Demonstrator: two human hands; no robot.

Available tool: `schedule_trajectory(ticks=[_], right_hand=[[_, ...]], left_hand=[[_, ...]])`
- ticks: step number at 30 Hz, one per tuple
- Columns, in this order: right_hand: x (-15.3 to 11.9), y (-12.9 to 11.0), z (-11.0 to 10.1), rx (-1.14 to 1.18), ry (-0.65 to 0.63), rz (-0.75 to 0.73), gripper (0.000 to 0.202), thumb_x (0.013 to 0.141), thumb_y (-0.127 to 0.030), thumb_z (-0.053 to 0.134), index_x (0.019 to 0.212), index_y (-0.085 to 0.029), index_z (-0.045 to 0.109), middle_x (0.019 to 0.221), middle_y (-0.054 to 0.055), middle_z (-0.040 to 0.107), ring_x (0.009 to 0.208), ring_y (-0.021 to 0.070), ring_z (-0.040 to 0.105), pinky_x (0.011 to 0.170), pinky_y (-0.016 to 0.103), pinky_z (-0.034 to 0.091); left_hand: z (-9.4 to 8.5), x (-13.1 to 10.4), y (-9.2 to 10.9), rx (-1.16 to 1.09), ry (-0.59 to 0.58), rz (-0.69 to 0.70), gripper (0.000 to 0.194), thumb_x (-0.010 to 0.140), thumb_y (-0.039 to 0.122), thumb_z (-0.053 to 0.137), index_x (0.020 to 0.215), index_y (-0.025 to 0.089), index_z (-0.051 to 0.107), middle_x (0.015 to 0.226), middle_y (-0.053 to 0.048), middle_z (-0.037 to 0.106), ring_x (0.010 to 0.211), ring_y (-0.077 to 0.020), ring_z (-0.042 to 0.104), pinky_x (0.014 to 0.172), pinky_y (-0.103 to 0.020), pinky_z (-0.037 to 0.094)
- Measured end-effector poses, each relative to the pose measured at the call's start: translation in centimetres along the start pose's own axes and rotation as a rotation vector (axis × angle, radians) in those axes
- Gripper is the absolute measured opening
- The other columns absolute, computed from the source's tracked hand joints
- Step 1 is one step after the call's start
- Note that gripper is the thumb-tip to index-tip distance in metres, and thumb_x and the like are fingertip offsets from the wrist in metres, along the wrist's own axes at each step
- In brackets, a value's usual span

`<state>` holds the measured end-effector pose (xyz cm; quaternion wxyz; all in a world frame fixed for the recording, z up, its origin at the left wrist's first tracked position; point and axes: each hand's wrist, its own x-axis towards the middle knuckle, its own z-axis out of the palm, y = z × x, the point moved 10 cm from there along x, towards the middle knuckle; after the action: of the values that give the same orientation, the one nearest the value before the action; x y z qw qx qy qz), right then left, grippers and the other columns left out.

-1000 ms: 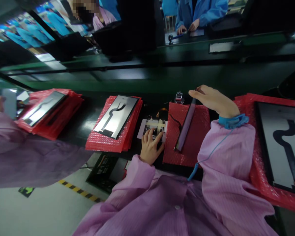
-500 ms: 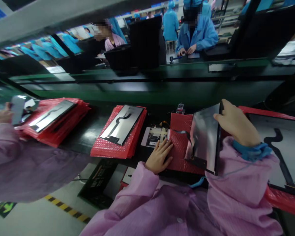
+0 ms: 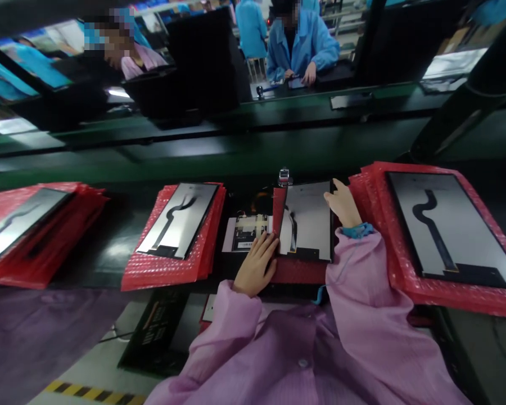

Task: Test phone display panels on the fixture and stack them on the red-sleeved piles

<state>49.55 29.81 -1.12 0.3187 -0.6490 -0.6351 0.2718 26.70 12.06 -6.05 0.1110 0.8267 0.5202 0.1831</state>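
1. Bench (image 3: 109, 242): dark, runs the full width; everything's lined up along it, prob. for easy reach.
2. R stack (image 3: 455, 295): red bubble pouches w/ a top screen (image 3: 468, 219), pale back up; bubble wrap's likely there vs. scratches. Mid-L stack (image 3: 164, 271) & far-L stack (image 3: 72, 228) set up likewise.
3. Pouch (image 3: 299, 271): front & centre, lying under the held screen, prob. as padding.
4. Held screen (image 3: 314, 219): over the pouch, pale back up, just R of the board; flat or slightly tipped, can't tell.
5. R hand (image 3: 343, 205): clamped on the screen's upper R edge; edge hold prob. keeps prints off.
6. L hand (image 3: 257, 264): fingers close tog., laid flat, gripping nothing; tips by screen's L edge & board, maybe steadying. Exact contact, can't tell.
7. Board (image 3: 242, 233): taped, on a white sheet (image 3: 231, 239), close by, prob. for ribbon reach.
8. Ribbon (image 3: 294, 228): dark, curls down screen's L side; link to board unclear.
9. Wrist strap (image 3: 357, 231): blue, base of R hand; likely anti-static.
10. Clip (image 3: 284, 177): silver, by screen's top L corner.
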Motion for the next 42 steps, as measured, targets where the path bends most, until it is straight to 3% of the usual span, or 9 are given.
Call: schedule_trajectory(ticks=[3, 6, 8, 11, 15, 19, 22, 33, 42], right_hand=[[-0.6, 0.3, -0.9, -0.111, 0.044, 0.036, 0.044, 0.083, -0.013, 0.049, 0.123, -0.004, 0.063, 0.111, 0.025, 0.068, 0.109, 0.0349, 0.063, 0.099, 0.049, 0.047], [-1.4, -2.0, -0.5, -0.148, 0.074, -0.081, 0.039, 0.091, -0.017, 0.048, 0.125, -0.005, 0.063, 0.131, 0.028, 0.059, 0.130, 0.0389, 0.049, 0.112, 0.054, 0.034], [-2.2, -4.5, 1.9, -0.099, -0.007, -0.241, 0.037, 0.097, -0.024, 0.047, 0.127, -0.009, 0.063, 0.132, 0.024, 0.060, 0.129, 0.0354, 0.050, 0.112, 0.051, 0.035], [-3.7, -7.2, 7.1, -0.019, -0.187, -0.412, 0.026, 0.101, -0.031, 0.050, 0.115, -0.017, 0.068, 0.119, 0.011, 0.070, 0.116, 0.0244, 0.059, 0.107, 0.041, 0.039], [-5.0, -8.1, 11.3, 0.004, -0.261, -0.454, 0.021, 0.102, -0.031, 0.051, 0.100, -0.018, 0.068, 0.115, 0.008, 0.071, 0.111, 0.0214, 0.058, 0.103, 0.039, 0.038], [-5.6, -8.2, 11.9, 0.004, -0.284, -0.484, 0.010, 0.096, -0.025, 0.058, 0.094, -0.018, 0.066, 0.115, 0.009, 0.070, 0.109, 0.0226, 0.054, 0.101, 0.039, 0.037], [-5.7, -8.4, 11.9, 0.015, -0.311, -0.511, 0.009, 0.093, -0.027, 0.062, 0.090, -0.019, 0.064, 0.112, 0.007, 0.069, 0.107, 0.0226, 0.053, 0.100, 0.039, 0.037], [-5.6, -8.6, 13.0, 0.061, -0.370, -0.551, 0.009, 0.089, -0.017, 0.057, 0.080, -0.020, 0.058, 0.098, 0.005, 0.067, 0.098, 0.0212, 0.054, 0.097, 0.038, 0.037], [-5.8, -8.6, 12.9, 0.071, -0.405, -0.607, 0.014, 0.096, -0.020, 0.057, 0.082, -0.020, 0.054, 0.092, 0.003, 0.065, 0.096, 0.0198, 0.053, 0.095, 0.036, 0.037]], left_hand=[[0.1, -0.2, 0.2, 0.044, 0.008, 0.006, 0.051, 0.102, 0.024, 0.039, 0.153, 0.017, 0.044, 0.161, -0.015, 0.043, 0.157, -0.0307, 0.024, 0.125, -0.059, 0.027], [-0.6, -0.3, 0.7, 0.083, 0.033, 0.054, 0.050, 0.102, 0.025, 0.042, 0.150, 0.014, 0.047, 0.158, -0.016, 0.047, 0.155, -0.0324, 0.029, 0.122, -0.058, 0.034], [-2.1, 0.2, 1.6, 0.096, 0.076, 0.145, 0.042, 0.101, 0.023, 0.045, 0.141, 0.017, 0.057, 0.147, -0.015, 0.059, 0.147, -0.0309, 0.044, 0.119, -0.055, 0.040], [-6.3, 2.3, 2.1, 0.086, 0.242, 0.252, 0.029, 0.099, 0.018, 0.049, 0.119, 0.022, 0.069, 0.119, -0.009, 0.074, 0.119, -0.0249, 0.064, 0.109, -0.047, 0.048], [-11.2, 7.0, -0.1, 0.136, 0.509, 0.192, 0.025, 0.097, 0.022, 0.050, 0.110, 0.019, 0.071, 0.113, -0.011, 0.074, 0.111, -0.0270, 0.064, 0.105, -0.048, 0.046], [-9.1, 11.3, -2.8, 0.118, 0.297, 0.156, 0.031, 0.099, 0.026, 0.041, 0.094, 0.019, 0.071, 0.100, -0.010, 0.075, 0.104, -0.0265, 0.066, 0.105, -0.050, 0.041], [-7.5, 11.4, -4.0, 0.076, 0.198, 0.139, 0.032, 0.096, 0.027, 0.041, 0.075, 0.020, 0.064, 0.080, -0.007, 0.072, 0.084, -0.0238, 0.065, 0.092, -0.047, 0.043], [-5.8, 10.7, -3.5, 0.023, 0.145, 0.180, 0.023, 0.092, 0.023, 0.045, 0.074, 0.022, 0.058, 0.075, -0.004, 0.068, 0.079, -0.0224, 0.061, 0.089, -0.043, 0.042], [-6.0, 10.6, -3.5, -0.016, 0.202, 0.220, 0.025, 0.093, 0.024, 0.047, 0.071, 0.022, 0.057, 0.072, -0.003, 0.067, 0.076, -0.0211, 0.061, 0.089, -0.043, 0.043]])
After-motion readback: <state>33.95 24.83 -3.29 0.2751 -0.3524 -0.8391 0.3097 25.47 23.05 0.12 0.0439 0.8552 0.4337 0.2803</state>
